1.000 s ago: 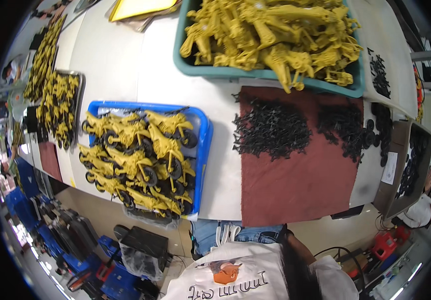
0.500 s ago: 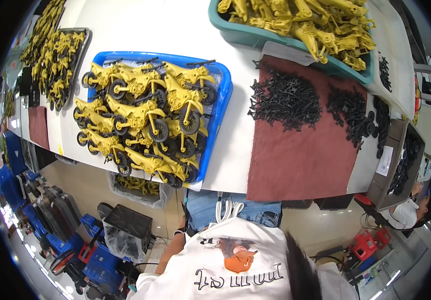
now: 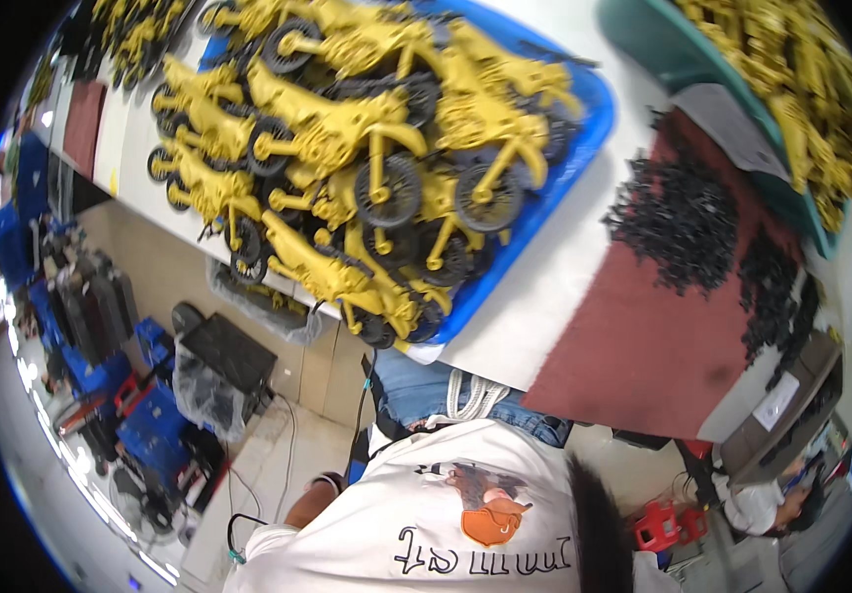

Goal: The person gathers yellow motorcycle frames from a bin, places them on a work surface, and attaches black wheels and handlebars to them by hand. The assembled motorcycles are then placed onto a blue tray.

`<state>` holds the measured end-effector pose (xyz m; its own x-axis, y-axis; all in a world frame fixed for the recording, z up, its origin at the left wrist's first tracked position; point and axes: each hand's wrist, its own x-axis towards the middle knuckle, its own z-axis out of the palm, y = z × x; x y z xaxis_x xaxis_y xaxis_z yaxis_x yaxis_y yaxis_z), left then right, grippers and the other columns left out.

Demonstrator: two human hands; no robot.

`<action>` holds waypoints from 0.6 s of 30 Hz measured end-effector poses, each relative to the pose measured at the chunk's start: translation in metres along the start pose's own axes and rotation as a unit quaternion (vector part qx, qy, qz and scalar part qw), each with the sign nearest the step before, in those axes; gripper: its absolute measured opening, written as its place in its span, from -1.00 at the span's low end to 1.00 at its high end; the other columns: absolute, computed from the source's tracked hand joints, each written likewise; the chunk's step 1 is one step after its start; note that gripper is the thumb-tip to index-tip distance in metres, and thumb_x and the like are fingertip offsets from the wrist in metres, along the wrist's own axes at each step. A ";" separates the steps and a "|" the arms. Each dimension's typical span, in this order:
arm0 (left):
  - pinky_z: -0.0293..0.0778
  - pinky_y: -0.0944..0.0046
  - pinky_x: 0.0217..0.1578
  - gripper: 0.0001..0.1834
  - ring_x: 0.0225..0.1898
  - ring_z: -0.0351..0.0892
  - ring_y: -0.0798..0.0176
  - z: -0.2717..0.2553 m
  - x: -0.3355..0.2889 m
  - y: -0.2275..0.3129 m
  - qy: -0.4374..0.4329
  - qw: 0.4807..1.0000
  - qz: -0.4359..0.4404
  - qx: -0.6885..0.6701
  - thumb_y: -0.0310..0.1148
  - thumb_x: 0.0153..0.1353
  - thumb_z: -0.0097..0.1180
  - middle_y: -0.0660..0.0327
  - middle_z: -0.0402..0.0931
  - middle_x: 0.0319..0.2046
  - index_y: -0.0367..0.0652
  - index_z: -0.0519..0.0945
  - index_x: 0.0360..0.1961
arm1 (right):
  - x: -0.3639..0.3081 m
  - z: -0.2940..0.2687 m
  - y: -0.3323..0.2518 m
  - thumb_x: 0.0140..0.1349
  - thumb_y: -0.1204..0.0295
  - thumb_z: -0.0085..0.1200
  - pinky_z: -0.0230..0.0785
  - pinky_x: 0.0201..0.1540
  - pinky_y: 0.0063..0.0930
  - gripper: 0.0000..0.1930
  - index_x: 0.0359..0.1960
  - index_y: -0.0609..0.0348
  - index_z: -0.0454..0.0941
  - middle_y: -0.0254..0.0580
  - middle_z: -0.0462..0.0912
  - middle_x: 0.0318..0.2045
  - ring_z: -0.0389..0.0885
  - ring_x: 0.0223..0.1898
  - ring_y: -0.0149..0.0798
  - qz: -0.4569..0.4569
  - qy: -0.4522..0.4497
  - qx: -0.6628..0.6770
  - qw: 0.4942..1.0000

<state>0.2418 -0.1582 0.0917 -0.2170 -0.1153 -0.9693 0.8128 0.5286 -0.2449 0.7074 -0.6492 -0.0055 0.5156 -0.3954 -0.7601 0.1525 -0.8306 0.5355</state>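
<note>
Neither of my hands shows clearly. Part of my left arm is visible at the lower left beside my white shirt, with a dark band on it; its fingers are hidden. No part of my right hand can be seen. In front of me, a blue tray is heaped with yellow toy motorcycles with black wheels. To its right, small black plastic parts lie in piles on a reddish-brown mat.
A green bin of yellow plastic parts stands at the far right. More yellow toy motorcycles lie at the far left. Below the table are a plastic-lined container and a black crate. Another person sits at the right.
The view has turned and come closer to the blue tray, so the tray looks larger and the mat and green bin sit farther right and tilted. My left arm has shifted down and left.
</note>
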 end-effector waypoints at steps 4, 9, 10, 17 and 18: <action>0.27 0.06 0.24 -0.35 0.14 0.47 -0.03 0.009 0.006 0.060 0.009 0.998 -0.048 -0.039 0.13 0.36 -0.21 -0.06 0.49 0.11 -0.10 0.35 0.29 | 0.012 -0.014 -0.009 0.12 0.23 0.20 0.48 0.08 -0.06 -0.48 0.12 0.17 0.51 0.03 0.56 0.12 0.57 0.14 -0.10 -0.006 -0.014 -0.054 0.998; 0.17 -0.15 0.26 -0.09 0.37 0.17 0.01 0.013 0.055 0.205 0.069 0.876 0.315 -0.359 0.34 0.28 -0.18 -0.01 0.23 0.35 -0.09 0.10 0.45 | 0.010 -0.028 0.011 0.13 0.24 0.20 0.49 0.07 -0.07 -0.50 0.11 0.17 0.52 0.03 0.57 0.10 0.58 0.13 -0.10 -0.002 -0.022 -0.101 0.995; 0.21 -0.07 0.24 -0.15 0.33 0.23 0.01 0.005 0.068 0.216 0.107 0.877 0.383 -0.269 0.23 0.30 -0.06 -0.02 0.27 0.32 -0.14 0.18 0.42 | 0.012 -0.030 0.015 0.13 0.24 0.19 0.49 0.07 -0.07 -0.50 0.10 0.17 0.53 0.03 0.58 0.10 0.58 0.12 -0.10 -0.008 -0.021 -0.107 0.994; 0.49 0.16 -0.32 -0.66 -0.29 0.61 0.06 -0.018 0.063 0.204 0.203 0.918 0.340 -0.029 -0.44 0.16 0.04 0.06 0.63 -0.29 -0.23 0.63 -0.04 | 0.005 -0.026 0.024 0.14 0.24 0.19 0.50 0.05 -0.07 -0.52 0.08 0.18 0.55 0.03 0.60 0.08 0.60 0.11 -0.11 0.043 -0.002 -0.041 0.998; 0.44 0.14 -0.51 -0.71 -0.44 0.60 0.05 -0.040 0.084 0.148 0.262 0.920 0.291 -0.029 -0.41 0.16 0.09 0.01 0.65 -0.32 -0.22 0.63 -0.09 | 0.002 -0.025 0.026 0.14 0.24 0.19 0.51 0.05 -0.08 -0.53 0.08 0.18 0.55 0.03 0.60 0.07 0.60 0.10 -0.11 0.045 -0.003 -0.033 0.998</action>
<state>0.3228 -0.0561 -0.0251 0.0018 0.6140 -0.7893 0.8465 0.4192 0.3281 0.7334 -0.6624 0.0160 0.5250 -0.4688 -0.7103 0.1621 -0.7642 0.6243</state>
